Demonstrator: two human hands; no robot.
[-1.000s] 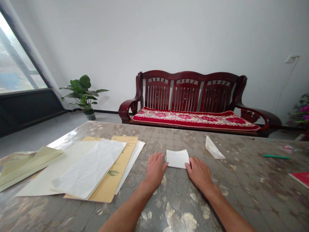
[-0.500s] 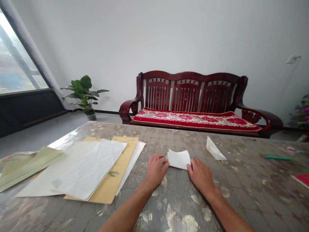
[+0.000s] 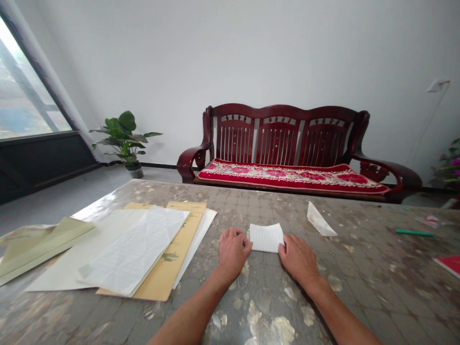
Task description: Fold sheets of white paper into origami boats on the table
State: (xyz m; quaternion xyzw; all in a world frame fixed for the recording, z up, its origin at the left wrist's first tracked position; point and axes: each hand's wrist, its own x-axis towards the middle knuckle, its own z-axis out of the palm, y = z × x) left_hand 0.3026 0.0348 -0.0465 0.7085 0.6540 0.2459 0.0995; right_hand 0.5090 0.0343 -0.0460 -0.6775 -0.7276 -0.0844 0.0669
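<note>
A small folded sheet of white lined paper (image 3: 266, 237) lies on the table between my two hands, its far edge a little curved. At its left edge is my left hand (image 3: 233, 248), fingers curled and thumb tip at the lower left corner. My right hand (image 3: 297, 256) pinches the lower right corner between thumb and bent fingers. The undersides of both grips are hidden. Beyond my right hand lies a folded white paper piece (image 3: 319, 220) with a pointed tip.
On the left are crumpled lined sheets (image 3: 140, 249), a tan notebook (image 3: 187, 244) and a yellowish folded paper (image 3: 43, 247). To the right lie a green pen (image 3: 415, 233) and a red item (image 3: 450, 265). A wooden bench (image 3: 280, 139) stands behind the patterned table (image 3: 266, 297).
The folded paper's near edge sits slightly lower in view and its surface looks flatter. My left fingers have curled a little more; my right hand has hardly moved.
</note>
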